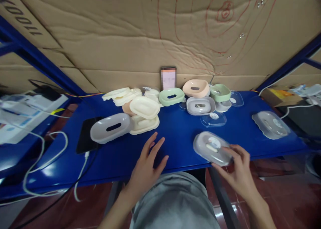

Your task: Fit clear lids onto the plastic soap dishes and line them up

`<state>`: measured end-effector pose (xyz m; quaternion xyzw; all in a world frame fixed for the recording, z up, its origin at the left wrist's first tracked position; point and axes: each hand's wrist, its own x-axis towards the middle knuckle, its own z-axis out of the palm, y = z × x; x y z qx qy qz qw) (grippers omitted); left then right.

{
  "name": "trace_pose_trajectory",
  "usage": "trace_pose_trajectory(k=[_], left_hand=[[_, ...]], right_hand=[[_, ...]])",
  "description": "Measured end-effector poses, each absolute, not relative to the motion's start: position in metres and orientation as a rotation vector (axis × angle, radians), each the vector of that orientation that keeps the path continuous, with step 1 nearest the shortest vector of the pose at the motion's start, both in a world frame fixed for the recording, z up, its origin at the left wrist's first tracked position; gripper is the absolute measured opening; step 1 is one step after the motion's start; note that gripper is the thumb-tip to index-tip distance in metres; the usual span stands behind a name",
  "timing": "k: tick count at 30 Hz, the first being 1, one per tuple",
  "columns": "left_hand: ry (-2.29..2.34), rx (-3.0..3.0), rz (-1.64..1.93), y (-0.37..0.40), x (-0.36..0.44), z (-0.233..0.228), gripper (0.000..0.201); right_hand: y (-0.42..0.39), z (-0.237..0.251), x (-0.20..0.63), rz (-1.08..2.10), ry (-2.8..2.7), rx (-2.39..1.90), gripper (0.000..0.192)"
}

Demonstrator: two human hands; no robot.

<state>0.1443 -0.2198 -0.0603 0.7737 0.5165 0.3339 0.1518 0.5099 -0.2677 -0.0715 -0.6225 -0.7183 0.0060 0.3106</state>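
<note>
My right hand (237, 165) grips the right end of a grey soap dish (204, 145) with a clear lid and a round label, at the table's front edge. My left hand (150, 158) is open above the blue table, fingers spread, holding nothing. Nearest to it are a cream tray (150, 124) and a grey oval dish with a slot (100, 130). Farther back stand a green dish (172, 96), a peach dish (195, 87) and another grey dish (200, 105). A clear lid with a label (213, 119) lies in front of them.
Several cream pieces (122, 94) are heaped at the back left. A black phone (84, 135) with a white cable lies left. Another phone (168, 78) leans on the cardboard wall (120, 38). A lidded grey dish (271, 125) sits right on the blue table (173, 142).
</note>
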Motion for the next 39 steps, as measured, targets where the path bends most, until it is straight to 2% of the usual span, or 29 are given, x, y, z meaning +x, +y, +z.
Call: trace_pose_trajectory(k=[4, 6, 9, 11, 15, 20, 23, 27, 30, 33, 36, 39], left_hand=[[1.495, 2.341, 0.890, -0.217, 0.149, -0.063, 0.048], [1.488, 2.409, 0.875, -0.217, 0.150, -0.065, 0.042], [1.473, 2.488, 0.871, -0.216, 0.150, -0.068, 0.036], [1.456, 2.526, 0.879, -0.215, 0.150, -0.069, 0.033], [1.452, 2.559, 0.870, -0.214, 0.150, -0.068, 0.029], [1.462, 2.554, 0.880, -0.216, 0.152, -0.066, 0.030], [1.477, 2.543, 0.913, -0.217, 0.153, -0.066, 0.032], [1.621, 2.479, 0.916, -0.207, 0.148, -0.064, 0.043], [1.845, 2.423, 0.863, -0.191, 0.141, -0.061, 0.059], [1.950, 2.430, 0.808, -0.184, 0.137, -0.058, 0.051], [1.814, 2.517, 0.806, -0.197, 0.139, -0.056, 0.034], [1.614, 2.587, 0.834, -0.220, 0.141, -0.056, 0.037]], right_hand=[[-0.274, -0.077, 0.568, -0.279, -1.581, -1.847, 0.081], [-0.263, -0.075, 0.585, -0.378, -1.492, -1.930, 0.085], [-0.233, -0.064, 0.588, -0.540, -1.506, -1.994, 0.077], [-0.209, -0.056, 0.572, -0.542, -1.651, -1.925, 0.068], [-0.163, -0.043, 0.524, -0.346, -2.101, -1.694, 0.057], [-0.121, -0.031, 0.484, -0.285, -2.300, -1.552, 0.051], [-0.118, -0.021, 0.470, -0.192, -2.392, -1.478, 0.034], [-0.145, -0.005, 0.450, 0.160, -2.453, -1.270, 0.028], [-0.168, 0.006, 0.442, 0.524, -2.312, -1.270, 0.034], [-0.173, 0.010, 0.444, 0.770, -2.142, -1.338, 0.040], [-0.161, 0.000, 0.449, 0.812, -2.066, -1.415, 0.046], [-0.148, -0.017, 0.449, 0.699, -2.033, -1.494, 0.050]])
